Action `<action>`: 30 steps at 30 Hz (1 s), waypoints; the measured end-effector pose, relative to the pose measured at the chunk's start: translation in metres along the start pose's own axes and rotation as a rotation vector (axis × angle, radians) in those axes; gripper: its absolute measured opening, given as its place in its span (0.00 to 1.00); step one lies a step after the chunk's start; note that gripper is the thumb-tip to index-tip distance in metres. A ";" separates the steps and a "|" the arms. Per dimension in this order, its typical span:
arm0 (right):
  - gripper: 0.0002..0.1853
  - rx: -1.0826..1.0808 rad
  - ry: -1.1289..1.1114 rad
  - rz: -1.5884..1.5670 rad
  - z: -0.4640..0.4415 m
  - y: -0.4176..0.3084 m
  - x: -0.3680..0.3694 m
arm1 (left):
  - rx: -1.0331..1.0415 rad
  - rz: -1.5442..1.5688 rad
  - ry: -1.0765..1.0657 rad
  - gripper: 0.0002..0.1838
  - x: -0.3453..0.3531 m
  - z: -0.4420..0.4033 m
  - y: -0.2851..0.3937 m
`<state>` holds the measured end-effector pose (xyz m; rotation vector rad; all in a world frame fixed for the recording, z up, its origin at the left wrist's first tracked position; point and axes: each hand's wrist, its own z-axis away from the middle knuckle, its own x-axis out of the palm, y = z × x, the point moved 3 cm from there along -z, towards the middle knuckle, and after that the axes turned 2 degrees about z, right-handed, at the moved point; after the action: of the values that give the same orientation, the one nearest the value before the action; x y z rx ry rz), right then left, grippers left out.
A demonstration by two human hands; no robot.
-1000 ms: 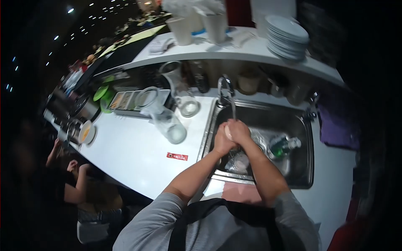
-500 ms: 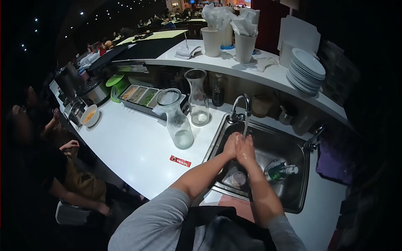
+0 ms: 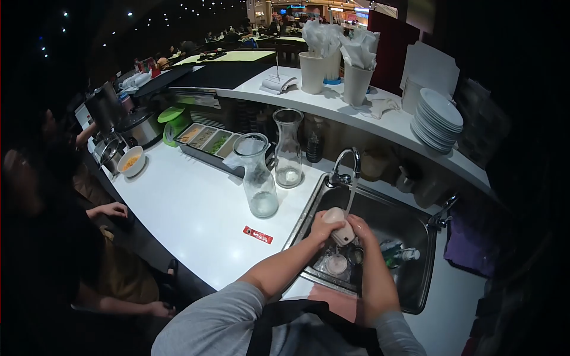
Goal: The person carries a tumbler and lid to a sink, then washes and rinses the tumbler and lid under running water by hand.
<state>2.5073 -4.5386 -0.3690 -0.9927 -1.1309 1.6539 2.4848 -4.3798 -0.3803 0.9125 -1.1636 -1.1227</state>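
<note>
Head camera, looking down: two bare hands are holding a pale container (image 3: 341, 232) over the near-left part of a metal sink (image 3: 395, 213). The left hand (image 3: 322, 228) is closing around the container from its 9 o'clock side, its thumb lying across the front. The right hand (image 3: 361, 229) is touching from 3 o'clock; whether it is gripping or only steadying, I cannot tell. The container's long axis is slanting from 11 o'clock to 5 o'clock, with the left hand covering more of it. From a faucet (image 3: 355, 158) at about 1 o'clock, a water stream (image 3: 351, 200) is falling just beside the container's upper right edge, toward the right hand. The container is looking smooth, cream-white and rounded at its upper end, with a small dark spot showing near its lower end.
</note>
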 end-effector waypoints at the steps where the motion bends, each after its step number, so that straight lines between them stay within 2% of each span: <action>1: 0.20 0.023 0.051 -0.241 0.009 0.008 0.001 | -0.032 0.172 0.017 0.37 0.001 -0.002 -0.001; 4: 0.21 -0.145 0.403 -0.481 0.004 0.038 0.004 | -0.280 0.426 -0.092 0.35 0.005 -0.008 -0.018; 5: 0.18 -0.207 0.720 -0.371 0.011 0.032 0.012 | -0.320 0.508 -0.075 0.35 0.007 -0.004 -0.016; 8: 0.16 -0.423 0.843 0.459 0.036 0.000 0.032 | -0.389 0.649 0.024 0.37 0.008 -0.014 -0.043; 9: 0.16 -0.472 0.841 0.497 0.038 -0.012 0.038 | -0.436 0.578 0.011 0.39 0.007 -0.013 -0.045; 12: 0.17 -0.572 0.622 0.509 0.032 -0.032 0.034 | -0.660 0.632 -0.320 0.42 -0.009 -0.008 -0.040; 13: 0.18 -0.585 0.580 0.482 0.028 -0.036 0.034 | -0.739 0.633 -0.315 0.40 -0.011 -0.008 -0.039; 15: 0.21 -0.608 0.497 0.434 0.022 -0.042 0.032 | -0.568 0.616 -0.245 0.35 -0.014 -0.011 -0.042; 16: 0.21 -0.395 0.499 0.346 0.008 -0.031 0.021 | -0.485 0.608 -0.213 0.33 -0.011 -0.012 -0.045; 17: 0.22 -0.183 0.496 0.257 -0.012 -0.015 0.007 | -0.260 0.349 -0.064 0.28 -0.003 0.002 -0.031; 18: 0.23 0.027 0.485 0.167 -0.025 0.002 -0.004 | -0.252 0.322 -0.082 0.27 0.001 0.007 -0.025; 19: 0.23 0.031 0.479 0.187 -0.028 0.007 -0.007 | -0.244 0.297 -0.097 0.26 0.003 0.011 -0.021; 20: 0.23 -0.028 0.516 0.399 -0.021 -0.004 -0.001 | -0.234 0.273 -0.110 0.26 0.003 0.011 -0.019; 21: 0.24 -0.088 0.549 0.612 -0.001 -0.030 0.015 | -0.378 0.421 -0.195 0.24 -0.003 0.006 -0.020; 22: 0.24 -0.146 0.579 0.824 0.010 -0.045 0.024 | -0.416 0.441 -0.238 0.24 -0.006 -0.001 -0.026; 24: 0.25 -0.095 0.604 0.643 -0.016 -0.018 0.007 | -0.491 0.484 -0.328 0.24 -0.007 -0.014 -0.040; 25: 0.25 -0.069 0.617 0.551 -0.025 -0.006 0.001 | -0.282 0.264 -0.078 0.25 0.001 0.000 -0.025; 28: 0.24 -0.015 0.553 0.502 -0.007 -0.033 0.006 | -0.171 0.270 -0.047 0.24 0.010 0.011 -0.011; 29: 0.23 -0.078 0.507 0.653 0.005 -0.053 0.014 | -0.306 0.391 0.029 0.23 0.010 0.012 -0.008; 30: 0.23 -0.139 0.456 0.802 0.021 -0.073 0.024 | -0.374 0.461 -0.065 0.23 0.007 0.007 -0.018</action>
<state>2.4964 -4.5061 -0.2969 -1.9719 -0.5575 1.7962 2.4749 -4.3908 -0.3947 0.2990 -1.0942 -0.9477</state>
